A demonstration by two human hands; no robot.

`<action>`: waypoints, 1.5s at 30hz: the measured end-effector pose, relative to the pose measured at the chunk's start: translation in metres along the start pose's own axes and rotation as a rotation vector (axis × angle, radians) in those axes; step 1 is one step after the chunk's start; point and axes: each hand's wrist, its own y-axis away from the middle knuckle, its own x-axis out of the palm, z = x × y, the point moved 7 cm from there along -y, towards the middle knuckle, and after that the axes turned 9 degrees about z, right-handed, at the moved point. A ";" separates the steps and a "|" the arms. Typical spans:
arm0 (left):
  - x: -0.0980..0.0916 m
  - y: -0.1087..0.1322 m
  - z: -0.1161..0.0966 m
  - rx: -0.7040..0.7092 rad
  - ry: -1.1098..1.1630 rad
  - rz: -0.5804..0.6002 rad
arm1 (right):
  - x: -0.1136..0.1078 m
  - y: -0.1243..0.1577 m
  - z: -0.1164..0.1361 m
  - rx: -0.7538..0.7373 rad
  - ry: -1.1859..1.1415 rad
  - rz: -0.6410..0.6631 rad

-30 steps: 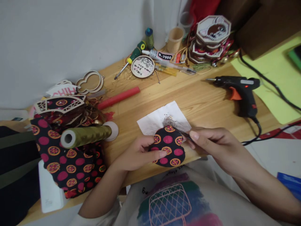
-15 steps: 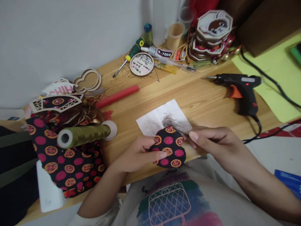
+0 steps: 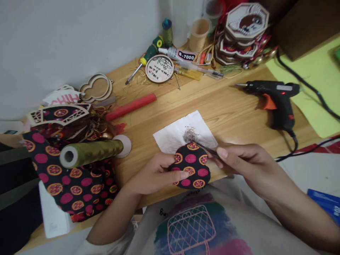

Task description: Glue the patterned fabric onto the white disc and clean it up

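Evidently braced: patterned fabric piece (image 3: 191, 163) over the counter (image 3: 186, 97)
The left hand (image 3: 155, 174) clamps it, likely for steadiness; the right hand (image 3: 240, 159) pinches a dark tool (image 3: 207, 148) at its rim, near scrap-strewn paper (image 3: 170, 134).

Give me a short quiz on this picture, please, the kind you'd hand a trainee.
1. True or false: the left hand holds the screwdriver.
2. Which of the person's hands is nearer the glue gun?
3. Fill in: the tube near the back of the table is printed "____".

Key:
1. False; it holds the patterned piece.
2. The right hand.
3. B-7000.
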 end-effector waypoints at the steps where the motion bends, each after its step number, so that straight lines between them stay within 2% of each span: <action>1: 0.000 0.000 0.000 -0.005 -0.009 0.001 | 0.000 0.000 0.000 0.000 0.005 0.004; 27: 0.001 -0.001 -0.001 -0.025 -0.001 0.018 | 0.002 -0.002 0.000 0.017 -0.041 0.044; 45: 0.001 0.000 0.004 -0.079 -0.058 0.038 | -0.002 -0.003 0.007 -0.009 -0.017 0.015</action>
